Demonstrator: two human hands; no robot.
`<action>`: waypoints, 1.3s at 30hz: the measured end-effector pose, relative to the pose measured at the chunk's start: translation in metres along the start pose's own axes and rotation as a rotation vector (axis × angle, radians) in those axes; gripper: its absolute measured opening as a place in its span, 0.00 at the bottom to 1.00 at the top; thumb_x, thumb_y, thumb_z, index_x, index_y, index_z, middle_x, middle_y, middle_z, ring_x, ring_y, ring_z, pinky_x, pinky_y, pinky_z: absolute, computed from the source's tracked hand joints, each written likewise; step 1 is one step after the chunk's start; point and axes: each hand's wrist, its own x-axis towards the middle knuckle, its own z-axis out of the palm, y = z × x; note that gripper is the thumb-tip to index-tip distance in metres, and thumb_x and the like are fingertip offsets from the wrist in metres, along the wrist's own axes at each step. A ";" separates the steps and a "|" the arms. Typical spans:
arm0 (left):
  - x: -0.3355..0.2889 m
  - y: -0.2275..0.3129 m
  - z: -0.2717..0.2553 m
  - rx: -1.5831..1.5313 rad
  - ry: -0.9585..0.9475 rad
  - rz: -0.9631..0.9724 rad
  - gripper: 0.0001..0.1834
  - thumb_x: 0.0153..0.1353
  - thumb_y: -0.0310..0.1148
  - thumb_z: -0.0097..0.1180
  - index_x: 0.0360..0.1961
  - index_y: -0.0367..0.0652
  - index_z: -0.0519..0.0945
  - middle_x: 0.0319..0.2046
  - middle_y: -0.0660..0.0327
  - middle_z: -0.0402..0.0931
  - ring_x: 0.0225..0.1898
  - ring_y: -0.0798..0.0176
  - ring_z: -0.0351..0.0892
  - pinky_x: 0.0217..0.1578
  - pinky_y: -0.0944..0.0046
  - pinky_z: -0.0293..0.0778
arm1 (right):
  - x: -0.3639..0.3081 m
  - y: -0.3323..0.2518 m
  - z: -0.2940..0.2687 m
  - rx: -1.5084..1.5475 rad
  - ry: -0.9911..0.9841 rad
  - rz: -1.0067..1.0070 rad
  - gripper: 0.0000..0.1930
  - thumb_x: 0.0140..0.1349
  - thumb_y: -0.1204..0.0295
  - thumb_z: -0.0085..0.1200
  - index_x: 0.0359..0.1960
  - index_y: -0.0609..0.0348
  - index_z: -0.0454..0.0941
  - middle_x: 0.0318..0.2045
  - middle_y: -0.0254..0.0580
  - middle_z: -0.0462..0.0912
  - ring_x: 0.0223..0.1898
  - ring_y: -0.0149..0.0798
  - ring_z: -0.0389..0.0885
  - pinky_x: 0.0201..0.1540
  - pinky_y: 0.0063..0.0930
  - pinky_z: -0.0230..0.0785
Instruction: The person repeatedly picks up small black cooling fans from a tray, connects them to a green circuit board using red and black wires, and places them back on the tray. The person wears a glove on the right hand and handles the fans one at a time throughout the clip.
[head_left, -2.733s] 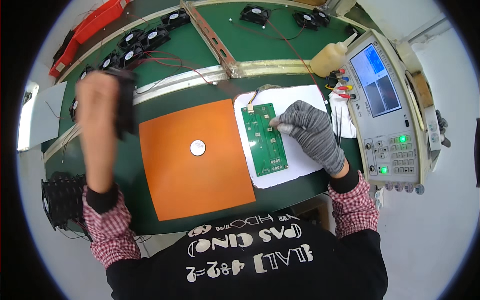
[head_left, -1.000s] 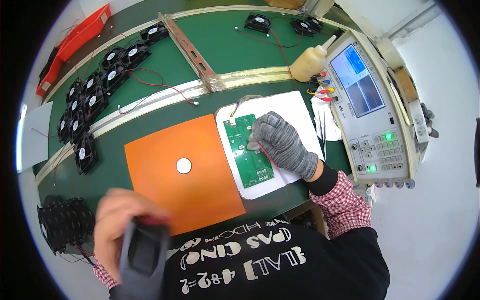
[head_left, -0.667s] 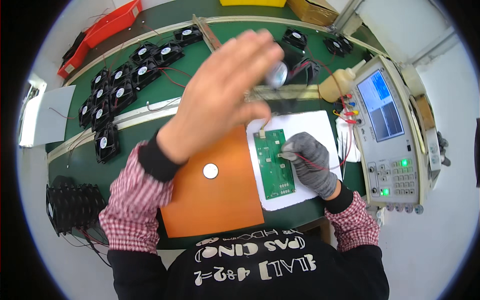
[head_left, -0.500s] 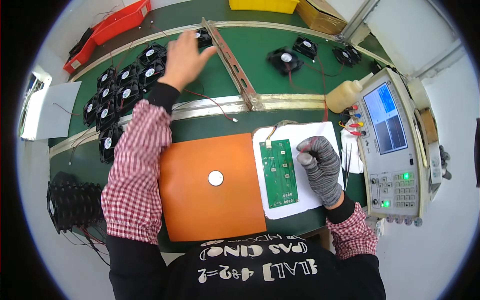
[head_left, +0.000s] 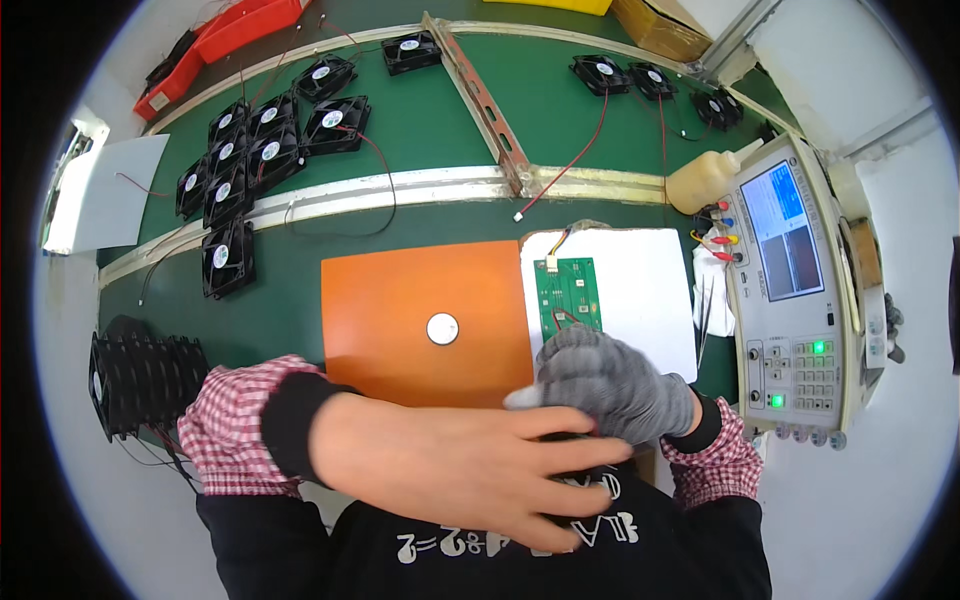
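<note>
My left hand (head_left: 480, 465), bare, stretches across the front of my body with its fingers spread; what lies under the palm is hidden. Just beyond its fingertips my right hand (head_left: 610, 385), in a grey knitted glove, is curled closed over the near end of a green circuit board (head_left: 567, 285). A thin red wire (head_left: 563, 316) loops out above the gloved fingers, its end hidden by them. The board lies on a white pad (head_left: 645, 290), with a cable plugged into its far end. Left of it is an orange mat (head_left: 385, 310) bearing a white disc (head_left: 442, 329).
Black fans (head_left: 270, 150) cluster at the far left, and another stack (head_left: 145, 385) stands near left. More fans (head_left: 600, 72) sit far right, one trailing a red lead. A slotted metal bar (head_left: 480, 100) divides the bench. On the right are a bottle (head_left: 705, 180), tweezers (head_left: 707, 315) and a test instrument (head_left: 790, 270).
My left hand has swung from the far fans to the front, near my body. My right hand has moved nearer, onto the board's near end. A blurred fan at far right now rests farther back.
</note>
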 end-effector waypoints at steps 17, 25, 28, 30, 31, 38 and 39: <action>-0.054 -0.013 0.018 0.552 0.200 -0.738 0.17 0.54 0.28 0.55 0.46 0.53 0.77 0.62 0.54 0.66 0.62 0.48 0.67 0.58 0.55 0.67 | -0.034 0.047 0.002 0.154 0.596 0.569 0.08 0.52 0.78 0.65 0.35 0.60 0.85 0.31 0.40 0.82 0.35 0.35 0.81 0.41 0.28 0.74; -0.069 -0.020 0.044 0.023 0.528 -0.910 0.52 0.34 0.36 0.77 0.63 0.40 0.64 0.56 0.50 0.67 0.59 0.45 0.64 0.58 0.50 0.61 | -0.037 0.052 0.005 0.057 0.544 0.492 0.11 0.52 0.84 0.60 0.37 0.58 0.84 0.31 0.40 0.82 0.36 0.38 0.81 0.43 0.29 0.73; -0.059 -0.021 0.056 0.189 0.446 -0.947 0.54 0.33 0.39 0.77 0.64 0.40 0.63 0.54 0.51 0.66 0.56 0.45 0.64 0.58 0.49 0.59 | -0.035 0.052 0.003 -0.143 0.513 0.389 0.12 0.50 0.86 0.59 0.35 0.58 0.84 0.30 0.40 0.81 0.35 0.40 0.81 0.43 0.30 0.74; -0.058 -0.020 0.058 0.209 0.436 -0.962 0.56 0.30 0.38 0.78 0.65 0.40 0.63 0.55 0.50 0.65 0.56 0.44 0.63 0.59 0.49 0.59 | -0.035 0.054 0.005 -0.238 0.493 0.297 0.14 0.45 0.86 0.58 0.33 0.55 0.83 0.29 0.38 0.80 0.35 0.41 0.80 0.41 0.31 0.74; -0.056 -0.021 0.058 0.226 0.439 -0.958 0.55 0.30 0.38 0.78 0.64 0.40 0.64 0.54 0.50 0.66 0.56 0.44 0.64 0.58 0.49 0.59 | -0.034 0.052 0.004 -0.282 0.478 0.262 0.15 0.44 0.86 0.58 0.33 0.54 0.83 0.29 0.37 0.80 0.35 0.42 0.80 0.40 0.32 0.74; -0.044 0.008 0.039 0.658 0.499 -0.792 0.48 0.32 0.40 0.77 0.58 0.37 0.71 0.52 0.52 0.73 0.52 0.47 0.71 0.54 0.51 0.63 | -0.034 0.062 0.003 -0.253 0.491 0.238 0.12 0.44 0.82 0.62 0.31 0.52 0.83 0.29 0.36 0.81 0.34 0.42 0.79 0.39 0.33 0.74; -0.040 0.027 0.027 0.806 0.425 -0.717 0.45 0.38 0.44 0.76 0.58 0.36 0.72 0.53 0.52 0.74 0.50 0.48 0.74 0.52 0.52 0.67 | -0.036 0.062 0.003 -0.247 0.505 0.259 0.12 0.44 0.82 0.63 0.31 0.52 0.84 0.28 0.36 0.81 0.34 0.42 0.79 0.39 0.33 0.74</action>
